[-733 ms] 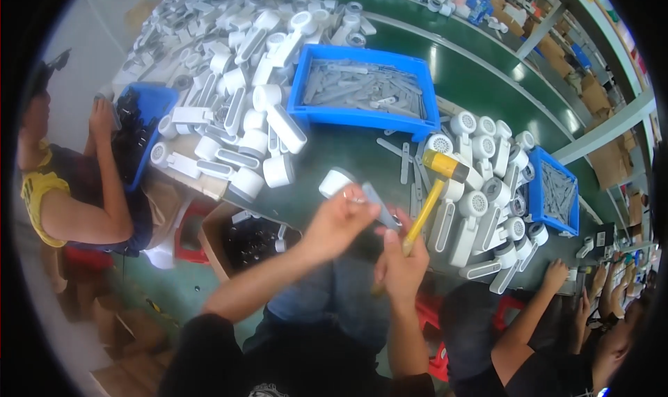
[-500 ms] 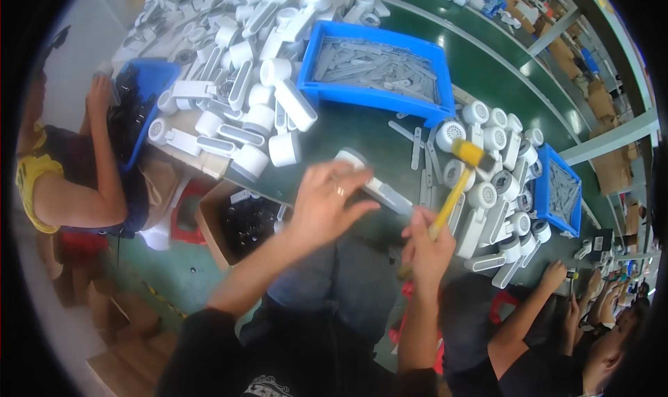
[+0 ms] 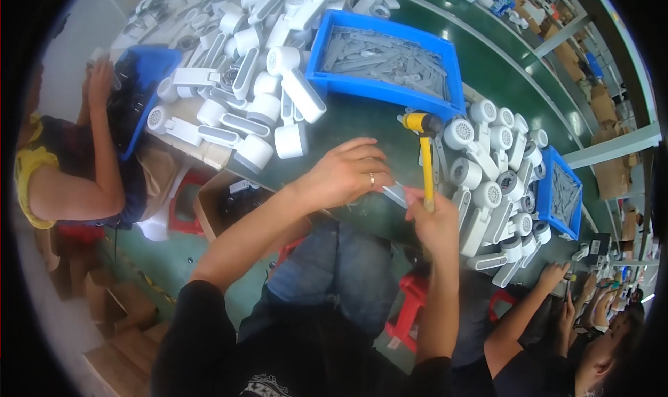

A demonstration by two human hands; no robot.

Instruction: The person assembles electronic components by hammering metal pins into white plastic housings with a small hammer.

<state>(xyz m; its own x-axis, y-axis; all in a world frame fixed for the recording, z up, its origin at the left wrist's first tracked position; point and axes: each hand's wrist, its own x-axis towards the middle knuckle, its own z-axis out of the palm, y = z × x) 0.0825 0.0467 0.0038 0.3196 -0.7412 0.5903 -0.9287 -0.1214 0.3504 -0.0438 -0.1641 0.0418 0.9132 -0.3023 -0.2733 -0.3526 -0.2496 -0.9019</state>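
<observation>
Both the left grip (image 3: 349, 173), its hold too hidden to tell, and the right grip (image 3: 435, 223), holding a yellow hammer (image 3: 426, 164), meet at a grey piece (image 3: 396, 194), seemingly steadying it.

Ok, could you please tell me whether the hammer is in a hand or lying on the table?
The hammer is in the right hand, which grips its yellow handle.

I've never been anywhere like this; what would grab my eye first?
Probably the yellow hammer, held near the middle in the person's right hand, beside a pale grey piece showing between both hands. Next, the big blue bin of grey strips beyond them, and the sprawling heap of white parts at upper left.
</observation>
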